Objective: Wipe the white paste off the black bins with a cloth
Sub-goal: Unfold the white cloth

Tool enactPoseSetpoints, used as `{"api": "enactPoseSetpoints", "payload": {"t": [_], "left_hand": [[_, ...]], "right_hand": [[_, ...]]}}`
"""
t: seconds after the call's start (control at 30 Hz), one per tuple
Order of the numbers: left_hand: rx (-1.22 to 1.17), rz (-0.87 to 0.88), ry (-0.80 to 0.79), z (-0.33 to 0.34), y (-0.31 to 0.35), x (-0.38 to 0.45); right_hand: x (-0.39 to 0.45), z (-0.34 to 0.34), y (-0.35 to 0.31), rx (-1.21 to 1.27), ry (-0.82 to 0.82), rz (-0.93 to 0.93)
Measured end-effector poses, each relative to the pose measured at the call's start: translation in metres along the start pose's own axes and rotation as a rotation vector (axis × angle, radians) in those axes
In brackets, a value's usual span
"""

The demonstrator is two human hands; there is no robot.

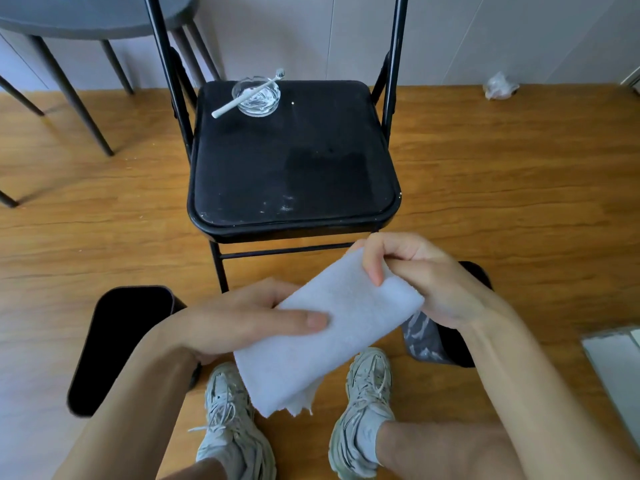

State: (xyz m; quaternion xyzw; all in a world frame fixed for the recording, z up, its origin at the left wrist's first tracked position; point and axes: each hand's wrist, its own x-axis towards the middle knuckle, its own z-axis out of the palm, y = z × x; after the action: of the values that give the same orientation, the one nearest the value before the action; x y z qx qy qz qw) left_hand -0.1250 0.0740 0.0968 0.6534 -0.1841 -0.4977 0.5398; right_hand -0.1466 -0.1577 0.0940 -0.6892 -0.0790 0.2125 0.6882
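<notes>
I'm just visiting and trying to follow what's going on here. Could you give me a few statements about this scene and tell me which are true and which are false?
1. Both hands hold the white cloth. True: the left hand and the right hand each grip it.
2. The toothbrush lies on the floor. False: it rests across the glass dish on the chair seat.
3. The black bin on the right shows white smears. True.
4. The cloth is pressed against that bin. False: it is held up between the hands, above the shoes.
5. Another black bin sits on the left. True.
</notes>
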Motion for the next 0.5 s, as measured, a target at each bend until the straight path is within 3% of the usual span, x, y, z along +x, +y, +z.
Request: {"api": "enactPoseSetpoints", "payload": {"t": [0.13, 0.27, 0.4, 0.5], "left_hand": [[-0.093, 0.016, -0.031, 0.002, -0.007, 0.007], [-0.237, 0.055, -0.069, 0.011, -0.014, 0.016], [-0.405, 0.076, 0.1, 0.012, -0.019, 0.023], [-0.472, 0.091, 0.273, 0.008, -0.025, 0.033]], "right_hand": [[-0.001, 0.001, 0.0, -0.023, 0.027, -0.002], [0.008, 0.008, 0.004, 0.134, 0.134, 0.102], [0.022, 0.019, 0.019, 0.354, 0.403, 0.339], [0.028, 0.02, 0.033, 0.619, 0.401, 0.407]]}}
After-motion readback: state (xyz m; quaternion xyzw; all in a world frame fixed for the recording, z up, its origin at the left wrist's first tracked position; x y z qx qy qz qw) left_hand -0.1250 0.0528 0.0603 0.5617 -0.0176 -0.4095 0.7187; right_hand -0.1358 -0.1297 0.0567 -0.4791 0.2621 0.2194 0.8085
